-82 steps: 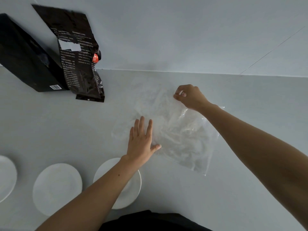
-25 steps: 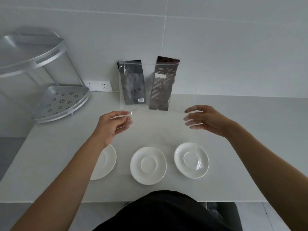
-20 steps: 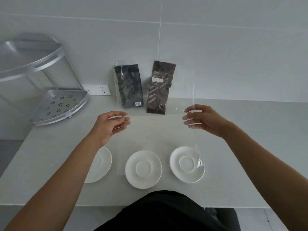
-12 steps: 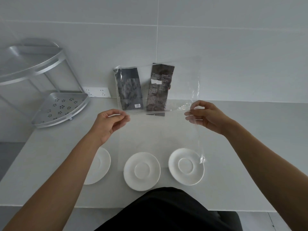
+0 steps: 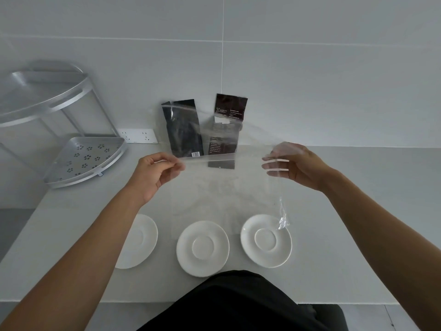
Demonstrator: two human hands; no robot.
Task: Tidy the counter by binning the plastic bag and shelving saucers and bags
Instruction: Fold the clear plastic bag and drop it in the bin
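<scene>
A clear plastic bag (image 5: 222, 187) hangs stretched in the air above the counter between my hands. My left hand (image 5: 155, 173) pinches its upper left edge, and my right hand (image 5: 293, 166) grips its upper right edge, fingers partly behind the film. Three white saucers (image 5: 137, 240) (image 5: 202, 247) (image 5: 266, 240) lie in a row near the counter's front edge. Two dark bags (image 5: 182, 127) (image 5: 226, 125) lean upright against the tiled wall, seen partly through the plastic.
A two-tier silver corner shelf (image 5: 83, 161) stands at the back left of the counter. A white wall socket (image 5: 139, 136) sits beside it. The counter's left edge drops to a grey floor (image 5: 12, 230). My dark clothing fills the bottom middle.
The bag was lifted off the counter and spread between both hands. Over the last half second its top flap has dropped forward and my right hand's fingers have closed on the edge.
</scene>
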